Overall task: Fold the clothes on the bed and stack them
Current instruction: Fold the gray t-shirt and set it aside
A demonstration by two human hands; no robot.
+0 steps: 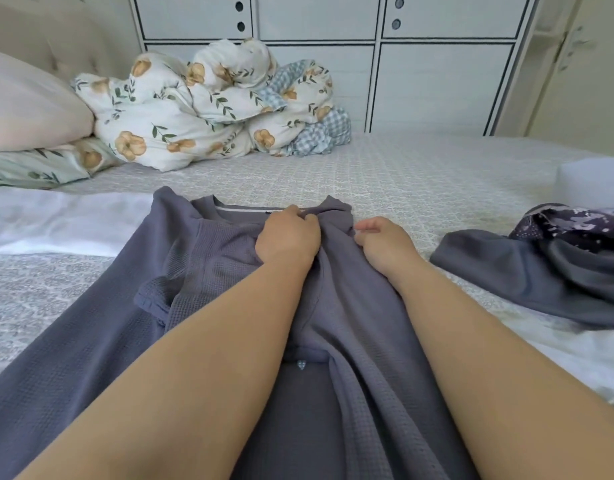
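Observation:
A grey-purple waffle-knit garment (201, 258) lies spread lengthwise on the bed (419, 174), its neckline at the far end. My left hand (287, 237) sits near the collar with fingers curled into a fold of the fabric. My right hand (381, 242) rests on the garment's right edge, fingers loosely curled; whether it holds cloth is unclear. To the right lies a crumpled dark grey garment (513, 271) with a dark purple patterned piece (572, 226) on top of it.
A bunched floral duvet (201, 105) and pillows (31, 105) fill the bed's far left. White cloth (56, 220) lies at left, another white item (593, 181) at far right. A white cabinet (437, 64) stands behind the bed.

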